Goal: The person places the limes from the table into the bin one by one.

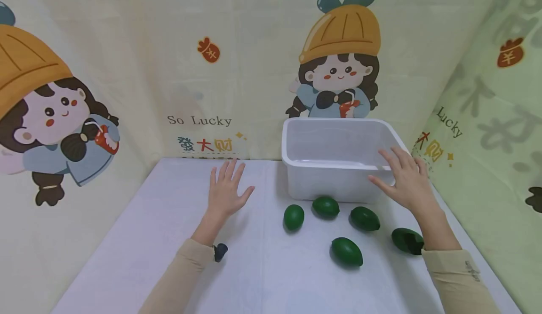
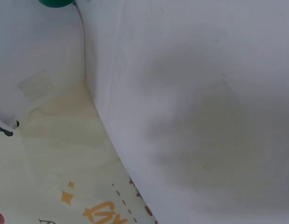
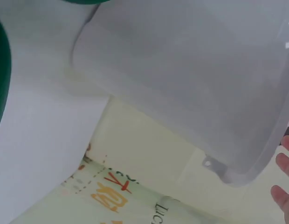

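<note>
Spread wide, my left hand [image 1: 226,194] hovers above the left half of the table, fingers straight and nothing in its grasp. My right hand [image 1: 404,182], also spread and holding nothing, is over the front right corner of a white plastic box [image 1: 334,182]. In the right wrist view its fingertips [image 3: 285,163] show beside the rim of the box [image 3: 182,84]. Several dark green limes lie in front of the box: one at the left [image 1: 293,217], one close to the front wall [image 1: 325,207], and one lime [image 1: 406,240] partly shadowed near my right wrist.
A white cloth covers the table [image 1: 262,281]. Behind it and at both sides hang cream curtains [image 1: 254,79] with cartoon prints. The box stands at the back right, by the rear curtain. A dark strap end [image 1: 220,252] sticks out at my left cuff.
</note>
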Demonstrator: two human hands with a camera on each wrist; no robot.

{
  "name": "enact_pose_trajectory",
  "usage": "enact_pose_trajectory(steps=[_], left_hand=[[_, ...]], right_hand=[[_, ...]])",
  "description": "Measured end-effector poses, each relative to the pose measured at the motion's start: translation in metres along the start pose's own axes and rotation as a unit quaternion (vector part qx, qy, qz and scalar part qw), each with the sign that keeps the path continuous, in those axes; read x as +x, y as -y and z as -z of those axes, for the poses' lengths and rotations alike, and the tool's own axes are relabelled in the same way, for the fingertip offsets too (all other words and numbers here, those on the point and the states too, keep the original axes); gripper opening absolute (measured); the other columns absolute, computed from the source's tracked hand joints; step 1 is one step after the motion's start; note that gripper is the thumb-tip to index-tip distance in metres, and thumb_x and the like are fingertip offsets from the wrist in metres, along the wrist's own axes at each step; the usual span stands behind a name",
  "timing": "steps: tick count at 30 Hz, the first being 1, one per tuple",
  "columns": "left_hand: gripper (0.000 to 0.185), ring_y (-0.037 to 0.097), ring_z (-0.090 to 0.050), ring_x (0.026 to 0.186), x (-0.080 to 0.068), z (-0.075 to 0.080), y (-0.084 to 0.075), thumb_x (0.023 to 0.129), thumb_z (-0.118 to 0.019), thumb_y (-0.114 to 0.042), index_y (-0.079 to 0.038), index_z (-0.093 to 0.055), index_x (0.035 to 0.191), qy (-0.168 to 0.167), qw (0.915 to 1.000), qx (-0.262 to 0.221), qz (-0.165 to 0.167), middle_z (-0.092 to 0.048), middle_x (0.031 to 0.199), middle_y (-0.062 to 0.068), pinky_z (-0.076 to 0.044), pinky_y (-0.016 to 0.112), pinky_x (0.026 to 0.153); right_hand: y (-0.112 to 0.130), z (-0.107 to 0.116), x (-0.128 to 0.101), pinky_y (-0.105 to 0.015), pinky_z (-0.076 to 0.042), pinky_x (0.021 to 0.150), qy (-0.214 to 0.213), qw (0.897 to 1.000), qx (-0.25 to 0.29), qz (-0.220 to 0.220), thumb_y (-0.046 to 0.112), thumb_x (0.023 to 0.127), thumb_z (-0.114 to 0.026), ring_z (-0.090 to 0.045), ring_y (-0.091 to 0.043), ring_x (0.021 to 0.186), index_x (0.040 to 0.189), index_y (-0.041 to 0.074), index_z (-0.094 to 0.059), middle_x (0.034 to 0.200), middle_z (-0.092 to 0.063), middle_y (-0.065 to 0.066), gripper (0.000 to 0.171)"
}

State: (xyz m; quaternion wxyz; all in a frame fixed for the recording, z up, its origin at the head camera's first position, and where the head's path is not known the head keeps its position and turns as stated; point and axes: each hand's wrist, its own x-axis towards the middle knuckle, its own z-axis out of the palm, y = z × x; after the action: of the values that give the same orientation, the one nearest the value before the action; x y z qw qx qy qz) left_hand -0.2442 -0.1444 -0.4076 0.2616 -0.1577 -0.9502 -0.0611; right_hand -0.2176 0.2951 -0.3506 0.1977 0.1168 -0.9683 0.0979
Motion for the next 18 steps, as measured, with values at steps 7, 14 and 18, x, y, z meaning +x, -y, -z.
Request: enact_pose_trajectory(steps=[7,14,18], left_hand=[[0.063,0.031,-0.035,0.127,-0.001,-0.011,-0.008,0.081,-0.058,-0.044,-0.008,-0.046,0.13,-0.039,0.9982,0.002,-0.046,-0.043,0.137,0.013,-0.02,0.054,0.103],[0.061,0.03,-0.038,0.123,-0.004,-0.02,-0.019,0.081,-0.056,-0.046,-0.009,-0.048,0.129,-0.023,0.9971,0.009,-0.072,-0.047,0.132,0.012,-0.022,0.053,0.102],[0.061,0.029,-0.039,0.122,-0.005,-0.025,-0.026,0.082,-0.055,-0.047,-0.01,-0.048,0.13,-0.011,0.9969,0.01,-0.077,-0.047,0.131,0.011,-0.023,0.053,0.101]], right_hand=[[-0.01,-0.007,0.002,-0.056,-0.014,0.099,-0.022,0.999,-0.011,0.021,0.049,0.084,-0.056,-0.027,-0.039,0.124,0.134,0.012,-0.036,0.136,-0.031,-0.021,0.065],[-0.017,-0.012,0.004,-0.053,-0.017,0.099,-0.024,0.999,-0.024,0.035,0.047,0.086,-0.053,-0.031,-0.039,0.12,0.128,0.009,-0.043,0.129,-0.037,-0.021,0.058],[-0.019,-0.014,0.005,-0.055,-0.017,0.099,-0.022,0.999,-0.02,0.036,0.046,0.088,-0.052,-0.032,-0.039,0.118,0.124,0.007,-0.045,0.125,-0.039,-0.021,0.054]])
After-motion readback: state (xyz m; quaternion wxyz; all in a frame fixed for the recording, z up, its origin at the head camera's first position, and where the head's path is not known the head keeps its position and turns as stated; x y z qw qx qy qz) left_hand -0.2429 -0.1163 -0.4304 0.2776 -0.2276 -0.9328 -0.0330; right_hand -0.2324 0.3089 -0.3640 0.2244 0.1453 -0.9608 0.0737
